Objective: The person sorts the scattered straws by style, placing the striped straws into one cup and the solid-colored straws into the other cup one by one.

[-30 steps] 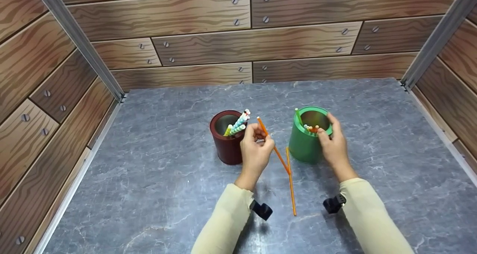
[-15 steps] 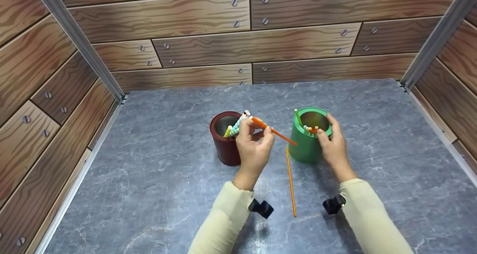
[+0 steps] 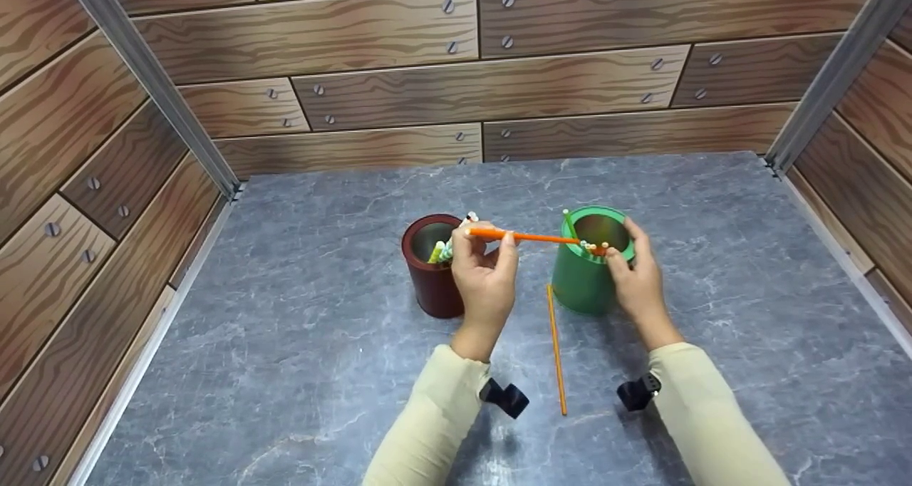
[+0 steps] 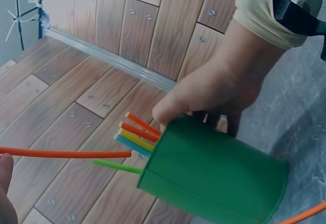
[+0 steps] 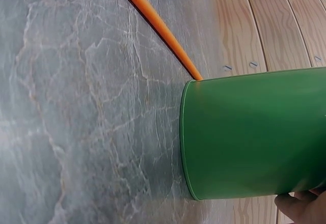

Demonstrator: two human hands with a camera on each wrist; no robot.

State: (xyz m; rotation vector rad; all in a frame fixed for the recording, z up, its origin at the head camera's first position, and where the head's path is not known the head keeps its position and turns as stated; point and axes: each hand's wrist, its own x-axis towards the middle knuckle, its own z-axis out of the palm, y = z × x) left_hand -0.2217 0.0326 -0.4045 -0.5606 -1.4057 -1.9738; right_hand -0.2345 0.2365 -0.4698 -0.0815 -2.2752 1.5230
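My left hand [image 3: 486,286] pinches an orange straw [image 3: 538,237] between thumb and fingers. It lies nearly level, its far end at the left of the green cup's rim in the head view; the left wrist view has that end just outside the mouth. My right hand [image 3: 638,279] holds the upright green cup [image 3: 586,286] by its right rim. Inside that cup stand a green straw [image 4: 117,166], two orange ones [image 4: 137,131], a yellow one and a blue one. A second orange straw [image 3: 557,354] lies on the table, one end beside the cup's base.
Left of the green cup stands a dark red cup [image 3: 432,286] with striped and yellow-green straws [image 3: 437,251], partly hidden behind my left hand. The grey marbled table [image 3: 299,343] is bounded by wood-patterned walls [image 3: 399,80] at the back and sides.
My left hand has lifted the orange straw off the table and turned it from steeply slanted to nearly level, its far end swinging up to the green cup's rim. The right hand stays put.
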